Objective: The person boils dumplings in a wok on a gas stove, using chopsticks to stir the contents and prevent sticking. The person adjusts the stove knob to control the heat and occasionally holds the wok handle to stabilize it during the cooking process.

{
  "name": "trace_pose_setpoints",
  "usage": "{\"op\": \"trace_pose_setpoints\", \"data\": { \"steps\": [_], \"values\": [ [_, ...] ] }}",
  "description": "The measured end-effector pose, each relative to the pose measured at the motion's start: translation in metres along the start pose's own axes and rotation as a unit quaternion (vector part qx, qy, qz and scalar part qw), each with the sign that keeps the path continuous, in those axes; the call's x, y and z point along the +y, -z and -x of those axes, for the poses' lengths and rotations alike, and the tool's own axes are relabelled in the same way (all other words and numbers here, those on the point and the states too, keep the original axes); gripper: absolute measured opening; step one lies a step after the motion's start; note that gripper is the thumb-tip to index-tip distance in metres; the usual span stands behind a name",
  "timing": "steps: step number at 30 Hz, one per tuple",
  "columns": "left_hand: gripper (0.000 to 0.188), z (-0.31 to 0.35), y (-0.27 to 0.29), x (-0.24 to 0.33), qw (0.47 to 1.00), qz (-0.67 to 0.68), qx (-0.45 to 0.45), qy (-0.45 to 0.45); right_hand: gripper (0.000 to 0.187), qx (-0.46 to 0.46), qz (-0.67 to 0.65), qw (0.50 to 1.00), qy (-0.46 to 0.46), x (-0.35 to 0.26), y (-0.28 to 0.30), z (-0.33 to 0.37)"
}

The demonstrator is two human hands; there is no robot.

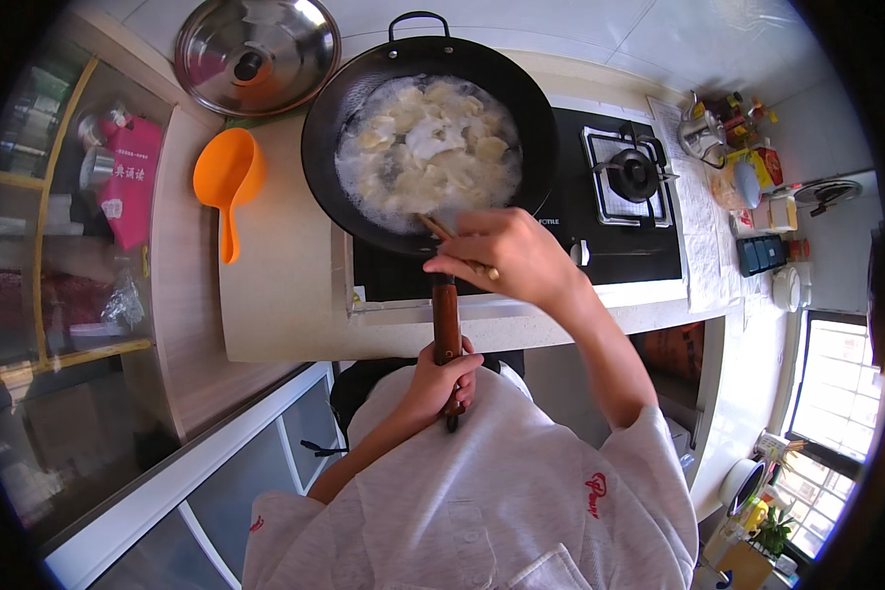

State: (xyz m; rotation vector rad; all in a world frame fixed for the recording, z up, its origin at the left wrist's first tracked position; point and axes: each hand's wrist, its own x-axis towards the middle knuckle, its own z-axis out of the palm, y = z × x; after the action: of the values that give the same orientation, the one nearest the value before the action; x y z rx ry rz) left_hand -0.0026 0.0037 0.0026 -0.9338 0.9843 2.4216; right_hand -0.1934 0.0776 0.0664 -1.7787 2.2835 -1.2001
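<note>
A black wok (538,128) stands on the stove's left side, holding bubbling, foamy water with many pale pieces that look like dumplings (489,147). My left hand (441,382) is wrapped round the wok's brown wooden handle (446,320), close to my shirt. Over the near rim, my right hand (511,254) grips wooden chopsticks (434,226), slightly blurred. Their tips point toward the water at the wok's near side; steam and foam hide whether they touch a piece.
An orange ladle-shaped scoop (228,177) lies on the counter (275,285) left of the wok. Behind it, a steel lid (258,93) leans against the wall. To the right is a second gas burner (635,175); bottles and jars (723,123) line the far-right counter.
</note>
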Motion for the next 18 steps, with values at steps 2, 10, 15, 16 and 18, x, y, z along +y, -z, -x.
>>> {"op": "trace_pose_setpoints", "data": {
  "steps": [2, 10, 15, 16, 18],
  "values": [
    [0.02, 0.001, 0.001, -0.001, 1.0, 0.003, -0.003, -0.006, 0.026, -0.056, 0.032, 0.998, 0.018, 0.008, 0.0, -0.018],
    [0.021, -0.001, 0.002, -0.001, 0.999, 0.039, -0.014, -0.004, 0.037, -0.12, 0.071, 0.99, 0.027, 0.042, 0.012, -0.082],
    [0.02, -0.003, 0.004, -0.003, 0.999, 0.027, -0.024, -0.014, 0.033, -0.079, 0.073, 0.994, 0.007, 0.053, 0.024, -0.074],
    [0.02, -0.003, 0.005, -0.004, 0.999, 0.028, -0.023, -0.013, 0.032, -0.064, 0.057, 0.996, 0.004, 0.054, 0.028, -0.07],
    [0.019, -0.005, 0.005, -0.003, 0.999, 0.027, -0.025, -0.016, 0.03, -0.018, 0.06, 0.998, -0.024, 0.044, 0.039, -0.059]
  ]
}}
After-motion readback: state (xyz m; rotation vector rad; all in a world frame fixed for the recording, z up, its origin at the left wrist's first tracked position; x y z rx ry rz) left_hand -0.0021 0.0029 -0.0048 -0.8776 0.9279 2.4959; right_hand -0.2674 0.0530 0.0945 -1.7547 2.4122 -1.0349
